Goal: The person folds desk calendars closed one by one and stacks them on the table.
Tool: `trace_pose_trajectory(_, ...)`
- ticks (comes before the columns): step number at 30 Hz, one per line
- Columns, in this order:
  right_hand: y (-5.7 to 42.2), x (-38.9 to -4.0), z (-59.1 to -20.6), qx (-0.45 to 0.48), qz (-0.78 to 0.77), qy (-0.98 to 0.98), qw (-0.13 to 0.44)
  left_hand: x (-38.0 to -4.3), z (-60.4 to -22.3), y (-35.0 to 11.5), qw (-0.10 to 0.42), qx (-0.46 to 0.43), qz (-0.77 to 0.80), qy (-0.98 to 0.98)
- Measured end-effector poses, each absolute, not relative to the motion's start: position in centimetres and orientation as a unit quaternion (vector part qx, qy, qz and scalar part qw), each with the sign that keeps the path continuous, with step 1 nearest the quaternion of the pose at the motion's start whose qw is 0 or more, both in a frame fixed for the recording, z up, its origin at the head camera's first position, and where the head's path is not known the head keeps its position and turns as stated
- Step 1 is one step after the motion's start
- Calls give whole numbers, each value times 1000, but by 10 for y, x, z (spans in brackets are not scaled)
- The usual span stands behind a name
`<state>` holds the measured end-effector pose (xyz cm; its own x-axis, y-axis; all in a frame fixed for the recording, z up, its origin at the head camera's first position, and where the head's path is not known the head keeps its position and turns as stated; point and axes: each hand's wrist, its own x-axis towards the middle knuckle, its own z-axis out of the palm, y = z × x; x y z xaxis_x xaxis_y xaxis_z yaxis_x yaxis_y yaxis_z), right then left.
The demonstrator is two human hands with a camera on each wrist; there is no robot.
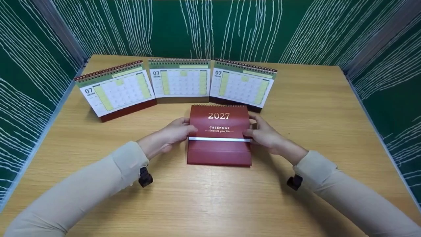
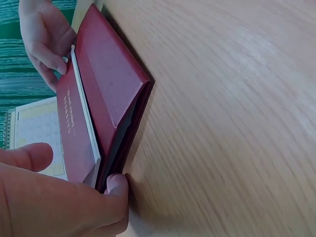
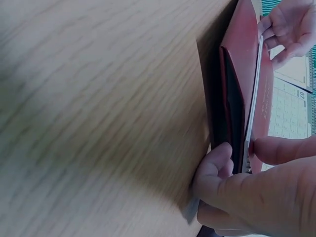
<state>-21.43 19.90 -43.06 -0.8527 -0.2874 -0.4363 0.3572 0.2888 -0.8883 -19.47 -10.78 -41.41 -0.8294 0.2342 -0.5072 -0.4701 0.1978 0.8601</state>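
A dark red desk calendar (image 1: 218, 151), its cover marked 2027 in gold, lies low on the table between both hands. At its left edge the left hand (image 1: 177, 131) holds on, thumb over the cover and fingers at the side. The right hand (image 1: 264, 133) grips the opposite edge, its thumb (image 3: 281, 149) by the cover and curled fingers (image 3: 215, 168) against the side. White page edges (image 2: 85, 103) show beneath the cover. In both wrist views, the folded red base (image 2: 111, 64) has a dark gap at its open end.
Behind it, three similar calendars stand upright in an arc, showing month 07: a left one (image 1: 121, 92), a middle one (image 1: 184, 82) and a right one (image 1: 243, 85). The wooden table (image 1: 210, 204) is enclosed by green walls (image 1: 167, 29) with white streaks.
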Motion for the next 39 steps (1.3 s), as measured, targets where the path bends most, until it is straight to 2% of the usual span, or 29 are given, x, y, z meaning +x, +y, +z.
trace_pose_trajectory(10,199,-214,-433,13,-584,775,241,-195,-420,-104,239,-98,673,693)
trace_pose_trajectory(18,203,-213,-428,-1,-578,783,231,-196,-423,-99,200,-79,668,713)
trace_pose_trajectory(39,256,-203,-416,7,-561,800,213,-192,-423,-56,201,-33,677,707)
